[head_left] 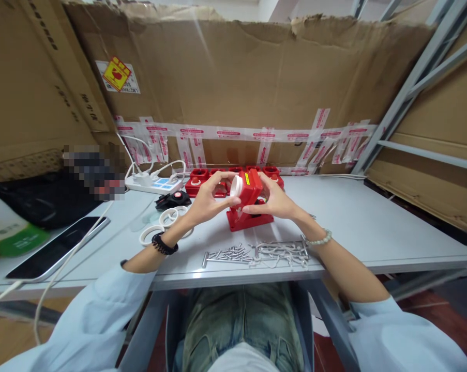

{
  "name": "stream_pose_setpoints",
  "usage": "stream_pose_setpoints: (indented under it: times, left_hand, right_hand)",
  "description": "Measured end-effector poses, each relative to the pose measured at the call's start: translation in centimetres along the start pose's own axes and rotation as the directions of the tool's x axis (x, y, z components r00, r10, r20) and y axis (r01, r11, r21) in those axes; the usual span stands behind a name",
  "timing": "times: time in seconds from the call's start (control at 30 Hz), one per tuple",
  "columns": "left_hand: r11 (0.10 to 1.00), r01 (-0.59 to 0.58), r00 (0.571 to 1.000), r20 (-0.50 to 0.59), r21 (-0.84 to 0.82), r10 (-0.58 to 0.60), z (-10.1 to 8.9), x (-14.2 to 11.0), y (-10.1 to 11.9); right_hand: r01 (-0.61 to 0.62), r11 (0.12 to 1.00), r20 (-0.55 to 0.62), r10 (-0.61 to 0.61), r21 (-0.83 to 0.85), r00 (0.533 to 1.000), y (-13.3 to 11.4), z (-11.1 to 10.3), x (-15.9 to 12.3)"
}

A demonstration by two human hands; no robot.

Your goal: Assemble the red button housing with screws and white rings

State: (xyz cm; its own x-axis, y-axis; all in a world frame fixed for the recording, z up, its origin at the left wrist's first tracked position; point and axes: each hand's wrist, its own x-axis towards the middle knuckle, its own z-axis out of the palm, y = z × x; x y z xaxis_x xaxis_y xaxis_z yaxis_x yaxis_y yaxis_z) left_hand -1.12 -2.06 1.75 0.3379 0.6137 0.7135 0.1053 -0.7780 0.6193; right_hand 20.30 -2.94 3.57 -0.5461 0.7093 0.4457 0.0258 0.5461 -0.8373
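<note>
Over the middle of the table I hold a red box-shaped housing with a yellow label on its side. My right hand grips its right side, thumb below and fingers above. A white ring sits at the housing's left-facing end, pinched between the thumb and fingers of my left hand. Whether the ring is fully seated, I cannot tell. Just beneath is a red flanged base, partly hidden by my hands; its link to the housing is unclear. Several loose white rings lie by my left wrist.
Along the back stand several red housings. Small metal screws and pins with thin chains lie near the front edge. A white power strip, a black object and a phone with cables are at left. Cardboard walls the back.
</note>
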Motion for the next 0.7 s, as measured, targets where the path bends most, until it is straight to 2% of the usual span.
stream_pose_setpoints:
  times: [0.33, 0.57, 0.7]
  left_hand:
    - [0.996, 0.016, 1.0, 0.0, -0.093, -0.016, 0.18, 0.01, -0.01]
    - [0.964, 0.029, 0.997, 0.076, -0.264, -0.009, 0.11, 0.25, 0.04]
    - [0.969, 0.031, 0.998, 0.052, -0.245, -0.019, 0.06, 0.2, 0.3]
  right_hand:
    - [0.01, 1.0, -0.001, -0.01, 0.004, 1.0, -0.12, 0.05, -0.04]
    - [-0.015, 1.0, -0.017, 0.016, 0.019, 1.0, -0.08, -0.09, 0.01]
    - [-0.013, 0.999, -0.042, 0.015, 0.046, 0.999, 0.31, -0.18, 0.18]
